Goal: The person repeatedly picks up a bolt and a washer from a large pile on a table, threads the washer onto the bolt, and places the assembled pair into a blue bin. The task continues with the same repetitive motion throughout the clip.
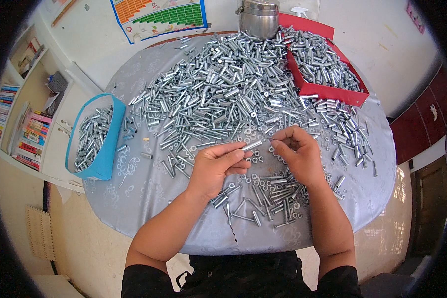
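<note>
My left hand (214, 168) is closed around a shiny metal sleeve (252, 145), whose far end points right. Just to the right of that end, my right hand (302, 155) has its thumb and forefinger pinched together. Whatever is between those fingertips is too small to make out. Loose nuts and washers (250, 133) lie on the table beyond and below the fingers. Nearer to me, between my forearms, are scattered bolts and sleeves (278, 194). A large heap of metal sleeves and bolts (218, 89) spreads beyond both hands.
An oval table with a silver-grey cloth (134, 208) carries everything. At left stands a blue box (104, 164) of small bolts; at far right, a red box (333, 94) full of sleeves. A steel pot (259, 22) sits at the back. Bookshelves (32, 131) line the left.
</note>
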Tool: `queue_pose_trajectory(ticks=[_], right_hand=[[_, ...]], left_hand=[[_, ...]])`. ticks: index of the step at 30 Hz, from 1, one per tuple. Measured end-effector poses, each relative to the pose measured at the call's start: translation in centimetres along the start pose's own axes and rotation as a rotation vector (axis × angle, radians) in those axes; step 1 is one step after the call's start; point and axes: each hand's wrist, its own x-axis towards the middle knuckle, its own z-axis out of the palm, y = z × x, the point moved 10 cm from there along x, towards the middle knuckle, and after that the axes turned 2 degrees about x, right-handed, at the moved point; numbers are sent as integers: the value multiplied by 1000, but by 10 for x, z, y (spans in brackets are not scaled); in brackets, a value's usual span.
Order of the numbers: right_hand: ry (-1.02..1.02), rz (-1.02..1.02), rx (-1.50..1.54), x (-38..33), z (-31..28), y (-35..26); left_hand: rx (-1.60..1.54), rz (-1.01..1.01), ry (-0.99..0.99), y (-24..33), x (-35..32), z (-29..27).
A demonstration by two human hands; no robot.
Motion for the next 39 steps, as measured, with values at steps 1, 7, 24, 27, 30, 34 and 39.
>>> queue_pose_trajectory(ticks=[1,7,24,27,30,34,39], right_hand=[[4,-4,40,-1,4,-1],[-58,-34,102,-3,14,-8],[-99,82,233,-5,18,-1],[-124,74,189,-4,15,1],[-162,105,275,-4,18,1],[-243,161,354,-5,28,6],[-177,101,246,-4,19,0]], left_hand=[[1,1,-2,0,0,0],[31,6,-15,-1,-1,2],[130,-8,-64,1,-5,10],[141,-4,-65,1,-5,12],[192,28,-89,3,-6,15],[199,30,-94,2,-7,17],[184,37,-63,2,-5,13]])
